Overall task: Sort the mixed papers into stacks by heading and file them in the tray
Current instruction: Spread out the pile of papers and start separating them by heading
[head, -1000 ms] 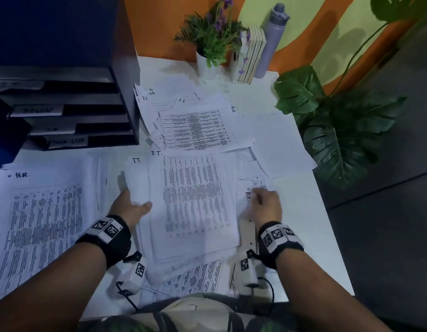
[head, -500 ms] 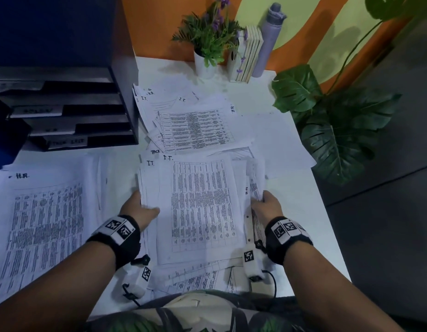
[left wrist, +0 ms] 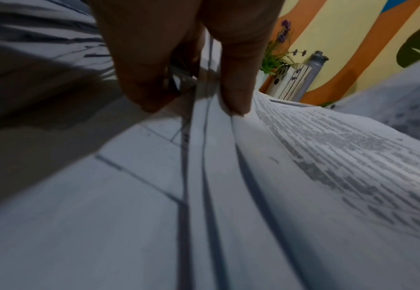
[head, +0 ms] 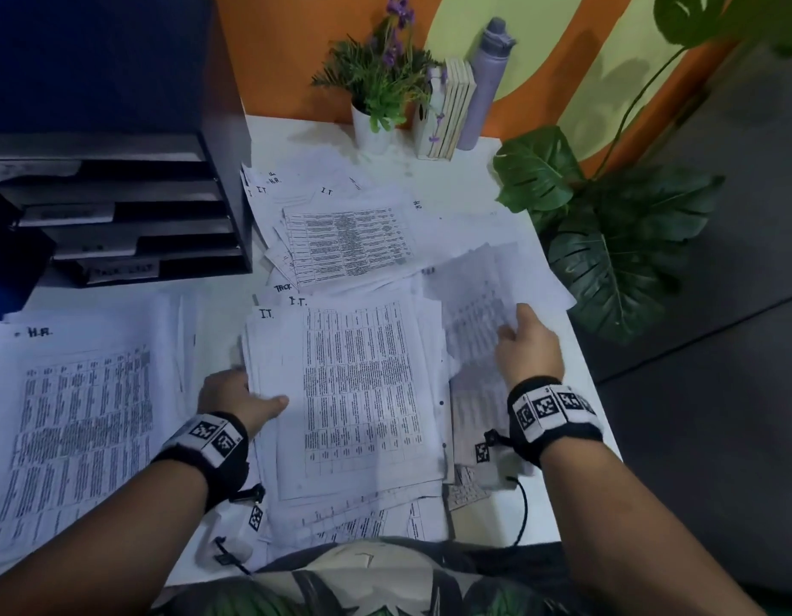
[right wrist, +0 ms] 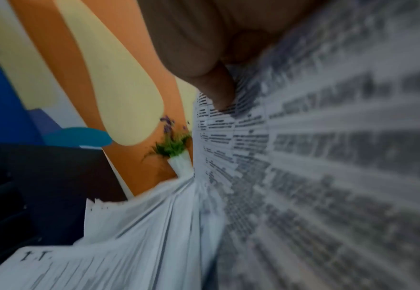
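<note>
While my left hand (head: 238, 400) pinched the left edge of the I.T. stack (head: 349, 393) mid-desk (head: 554, 304) — thumb on top, fingers under — my right hand (head: 525, 349) gripped a printed sheet (head: 478, 300) lifted off to the stack's right. Hands were well apart. H.R. pile (head: 83, 415) sat at left, tray (head: 118, 206) behind it, mixed papers (head: 340, 233) beyond the stack.

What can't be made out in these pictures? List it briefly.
- Head view: the heading of the sheet lifted by the right hand is lost to motion blur.
- Head view: the tray slot labels are too dark and small to read.
- Left wrist view: the left hand fingers hide the stack edge they pinch.
- Right wrist view: the print is smeared.
</note>
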`<state>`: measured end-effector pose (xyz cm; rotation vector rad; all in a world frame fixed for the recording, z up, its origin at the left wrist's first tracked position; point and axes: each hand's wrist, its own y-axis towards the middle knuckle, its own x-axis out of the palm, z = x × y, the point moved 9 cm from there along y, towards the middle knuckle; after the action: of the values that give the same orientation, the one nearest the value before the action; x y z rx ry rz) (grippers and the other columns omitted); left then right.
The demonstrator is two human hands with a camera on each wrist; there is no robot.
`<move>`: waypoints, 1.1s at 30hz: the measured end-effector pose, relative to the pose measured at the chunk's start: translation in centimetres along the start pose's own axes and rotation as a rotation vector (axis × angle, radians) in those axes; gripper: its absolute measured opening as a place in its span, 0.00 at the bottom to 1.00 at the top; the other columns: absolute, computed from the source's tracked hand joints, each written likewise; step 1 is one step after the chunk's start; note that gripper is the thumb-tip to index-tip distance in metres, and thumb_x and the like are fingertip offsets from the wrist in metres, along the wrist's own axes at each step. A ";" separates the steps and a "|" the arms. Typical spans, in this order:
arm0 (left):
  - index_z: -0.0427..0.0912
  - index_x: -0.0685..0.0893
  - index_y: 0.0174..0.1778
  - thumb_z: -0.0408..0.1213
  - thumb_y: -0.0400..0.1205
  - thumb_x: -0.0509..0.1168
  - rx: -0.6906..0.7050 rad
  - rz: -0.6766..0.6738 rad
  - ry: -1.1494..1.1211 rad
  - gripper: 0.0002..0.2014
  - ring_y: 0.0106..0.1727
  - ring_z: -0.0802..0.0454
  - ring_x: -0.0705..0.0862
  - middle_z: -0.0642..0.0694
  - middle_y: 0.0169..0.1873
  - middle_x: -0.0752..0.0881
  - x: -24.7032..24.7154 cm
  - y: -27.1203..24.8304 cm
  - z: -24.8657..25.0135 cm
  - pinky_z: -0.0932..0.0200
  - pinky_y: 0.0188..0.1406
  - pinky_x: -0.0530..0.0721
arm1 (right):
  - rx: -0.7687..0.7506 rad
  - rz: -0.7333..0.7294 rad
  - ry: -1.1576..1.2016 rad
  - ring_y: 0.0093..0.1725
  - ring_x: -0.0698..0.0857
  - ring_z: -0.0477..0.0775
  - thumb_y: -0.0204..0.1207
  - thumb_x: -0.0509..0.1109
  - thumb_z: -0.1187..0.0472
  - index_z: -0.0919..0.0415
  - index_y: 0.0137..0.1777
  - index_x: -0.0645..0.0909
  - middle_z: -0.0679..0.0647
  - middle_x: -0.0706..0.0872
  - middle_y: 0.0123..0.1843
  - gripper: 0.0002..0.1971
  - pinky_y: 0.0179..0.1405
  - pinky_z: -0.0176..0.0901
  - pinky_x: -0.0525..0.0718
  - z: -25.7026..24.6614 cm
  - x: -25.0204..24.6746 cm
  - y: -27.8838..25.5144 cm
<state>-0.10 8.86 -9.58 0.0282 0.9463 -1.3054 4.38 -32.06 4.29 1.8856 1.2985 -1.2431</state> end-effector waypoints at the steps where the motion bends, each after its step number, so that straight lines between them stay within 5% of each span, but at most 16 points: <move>1: 0.44 0.88 0.51 0.52 0.62 0.80 0.017 0.044 0.050 0.25 0.61 0.42 0.84 0.44 0.63 0.82 -0.3 0.0 0.1 0.44 0.65 0.82 | -0.035 0.080 -0.014 0.42 0.81 0.67 0.81 0.59 0.66 0.60 0.54 0.72 0.58 0.77 0.39 0.05 0.38 0.52 0.80 -0.9 -1.8 -0.1; 4: 0.49 0.85 0.63 0.52 0.72 0.74 0.046 0.198 0.239 0.24 0.76 0.39 0.66 0.52 0.80 0.59 -1.9 -1.3 1.4 0.43 0.77 0.66 | -0.189 0.318 -0.027 0.42 0.80 0.67 0.81 0.60 0.64 0.58 0.45 0.71 0.57 0.80 0.38 0.03 0.33 0.48 0.74 -4.3 -7.3 -1.1; 6: 0.45 0.84 0.61 0.50 0.76 0.71 0.082 0.240 0.221 0.20 0.73 0.37 0.69 0.52 0.77 0.61 -2.4 -2.2 2.7 0.42 0.74 0.69 | -0.309 0.490 0.024 0.43 0.78 0.62 0.80 0.61 0.63 0.61 0.48 0.76 0.58 0.82 0.43 0.03 0.34 0.44 0.64 -6.4 -10.9 -2.5; 9: 0.40 0.71 0.76 0.42 0.84 0.64 0.090 0.130 -0.009 0.24 0.67 0.39 0.77 0.48 0.65 0.74 -1.4 -2.4 3.2 0.48 0.66 0.74 | -0.465 0.637 0.261 0.36 0.74 0.50 0.80 0.63 0.63 0.64 0.51 0.78 0.51 0.77 0.39 0.05 0.34 0.41 0.65 -8.6 -14.2 -3.9; 13: 0.45 0.68 0.77 0.39 0.82 0.66 0.013 -0.015 -0.148 0.27 0.64 0.40 0.80 0.44 0.66 0.80 -0.3 -1.5 1.1 0.46 0.67 0.77 | -0.356 0.346 0.546 0.40 0.80 0.39 0.79 0.66 0.68 0.66 0.59 0.78 0.46 0.80 0.43 0.10 0.41 0.24 0.75 -8.8 -10.5 -1.9; 16: 0.51 0.71 0.74 0.47 0.73 0.69 -0.063 -0.140 -0.329 0.31 0.67 0.42 0.79 0.45 0.69 0.80 1.1 -1.2 -0.3 0.43 0.72 0.74 | -0.062 0.012 0.561 0.62 0.82 0.57 0.81 0.64 0.66 0.62 0.68 0.74 0.56 0.82 0.59 0.16 0.55 0.34 0.74 -6.7 -2.6 -1.5; 18: 0.53 0.65 0.80 0.65 0.73 0.64 -0.123 -0.163 -0.432 0.40 0.77 0.42 0.71 0.50 0.77 0.71 1.6 -1.7 -0.4 0.40 0.78 0.66 | 0.099 -0.193 0.581 0.70 0.76 0.58 0.82 0.63 0.66 0.62 0.77 0.68 0.56 0.76 0.71 0.23 0.63 0.38 0.70 -4.8 2.9 -2.8; 20: 0.53 0.58 0.83 0.70 0.77 0.58 -0.159 -0.146 -0.435 0.41 0.80 0.43 0.66 0.50 0.79 0.67 1.8 -2.2 -0.3 0.40 0.79 0.62 | 0.149 -0.338 0.530 0.73 0.73 0.57 0.84 0.60 0.65 0.63 0.79 0.65 0.53 0.74 0.72 0.24 0.66 0.40 0.69 -3.7 7.2 -4.6; 23: 0.53 0.68 0.78 0.48 0.78 0.73 -0.034 -0.148 -0.368 0.33 0.66 0.45 0.80 0.48 0.70 0.79 2.2 -3.1 1.3 0.45 0.71 0.75 | 0.125 -0.491 0.386 0.76 0.71 0.58 0.86 0.58 0.63 0.62 0.80 0.63 0.57 0.70 0.78 0.23 0.70 0.41 0.68 -2.3 11.7 -6.6; 26: 0.53 0.74 0.72 0.28 0.79 0.70 0.074 -0.152 -0.399 0.27 0.62 0.47 0.83 0.49 0.63 0.84 1.8 -3.9 3.1 0.48 0.69 0.77 | 0.060 -0.415 0.318 0.53 0.83 0.58 0.77 0.63 0.55 0.49 0.54 0.77 0.58 0.81 0.59 0.07 0.55 0.46 0.81 -1.4 11.8 -5.3; 27: 0.56 0.76 0.70 0.27 0.80 0.69 0.106 -0.153 -0.453 0.26 0.62 0.48 0.84 0.51 0.61 0.85 1.3 -4.2 3.9 0.47 0.68 0.78 | 0.052 -0.385 0.293 0.54 0.83 0.60 0.71 0.65 0.49 0.48 0.51 0.74 0.58 0.81 0.59 0.10 0.55 0.52 0.84 -0.7 11.5 -4.4; 29: 0.59 0.79 0.62 0.24 0.80 0.68 0.171 -0.154 -0.561 0.23 0.61 0.52 0.84 0.55 0.57 0.87 -0.1 -4.9 5.7 0.48 0.66 0.79 | 0.057 -0.436 0.380 0.72 0.74 0.60 0.70 0.71 0.44 0.48 0.70 0.68 0.54 0.72 0.74 0.29 0.71 0.61 0.76 -0.4 10.5 -3.2; 31: 0.59 0.80 0.59 0.24 0.80 0.67 0.249 -0.177 -0.632 0.22 0.63 0.53 0.84 0.54 0.58 0.87 -1.4 -5.6 7.9 0.48 0.66 0.78 | 0.109 -0.489 0.705 0.81 0.62 0.56 0.70 0.77 0.48 0.42 0.81 0.55 0.49 0.58 0.84 0.44 0.79 0.61 0.64 -1.3 9.3 -2.5; 33: 0.56 0.80 0.62 0.24 0.81 0.67 0.314 -0.202 -0.677 0.22 0.64 0.52 0.84 0.52 0.60 0.87 -2.7 -6.1 9.9 0.47 0.66 0.78 | 0.083 -0.454 0.996 0.82 0.60 0.58 0.63 0.83 0.52 0.37 0.81 0.53 0.53 0.57 0.85 0.52 0.80 0.64 0.62 -3.4 6.7 -1.7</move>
<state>0.64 3.95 1.31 -0.2585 0.1668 -1.4984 4.89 -25.78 -0.12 2.4676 2.2887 -0.4739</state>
